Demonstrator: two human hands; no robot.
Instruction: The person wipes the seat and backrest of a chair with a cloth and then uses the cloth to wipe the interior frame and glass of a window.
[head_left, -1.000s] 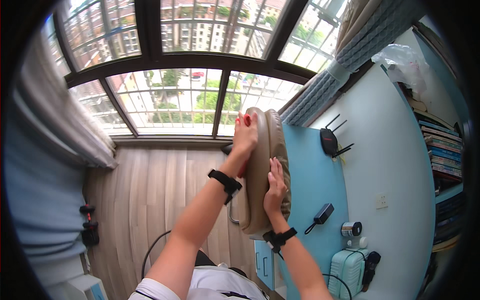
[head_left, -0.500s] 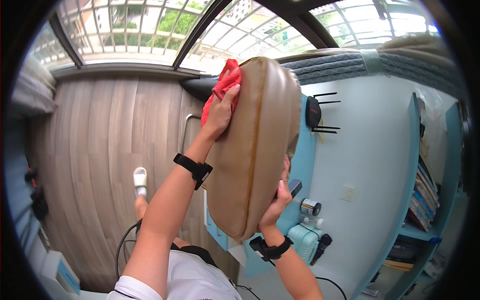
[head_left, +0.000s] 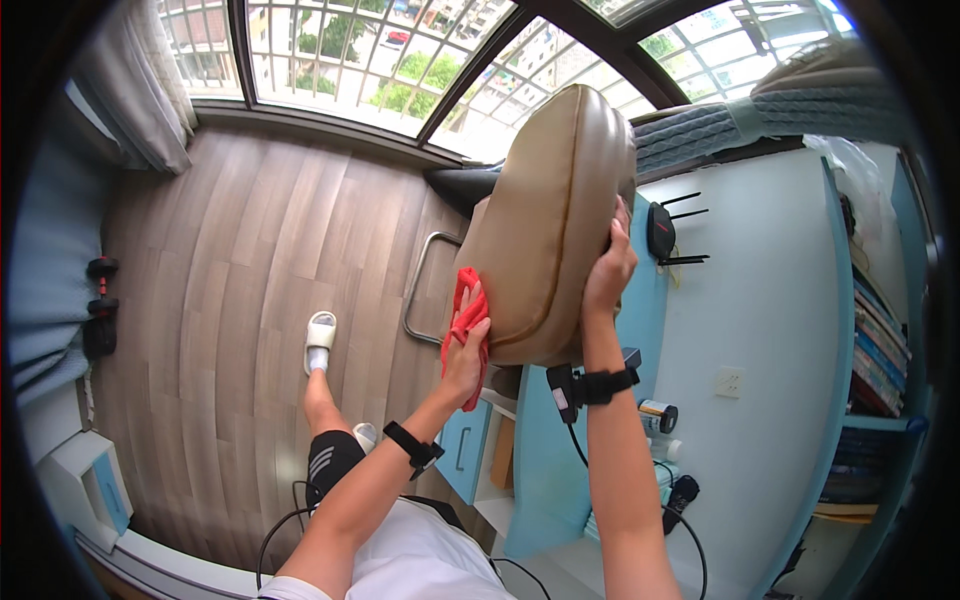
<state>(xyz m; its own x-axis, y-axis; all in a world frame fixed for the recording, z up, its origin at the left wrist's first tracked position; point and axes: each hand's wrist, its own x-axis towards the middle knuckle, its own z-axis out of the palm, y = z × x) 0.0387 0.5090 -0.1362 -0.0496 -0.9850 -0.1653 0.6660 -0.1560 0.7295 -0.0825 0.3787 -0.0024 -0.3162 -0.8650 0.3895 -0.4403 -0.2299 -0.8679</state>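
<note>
A thickly padded brown leather chair back (head_left: 540, 230), with a seam along its edge, rises in front of me. My left hand (head_left: 465, 360) is closed on a red cloth (head_left: 468, 310) and presses it to the chair back's lower left side. On the opposite side, my right hand (head_left: 610, 275) grips the edge of the chair back, its fingertips partly hidden behind the padding. A bent metal tube (head_left: 410, 295), apparently part of the chair's frame, shows at the left. Both wrists wear black straps with cables.
To the right is a light blue desk (head_left: 545, 460) with a black router (head_left: 660, 232) and jars (head_left: 658, 415), then a bookshelf (head_left: 835, 400). Barred windows (head_left: 350, 60) and a tied curtain (head_left: 690, 135) are at the far side. Wooden floor (head_left: 240, 270) lies left, with dumbbells (head_left: 101, 300) by the curtain.
My left hand with the red cloth has moved from the upper left of the chair back down toward its lower end. My right hand sits higher on the right side. The view has shifted.
</note>
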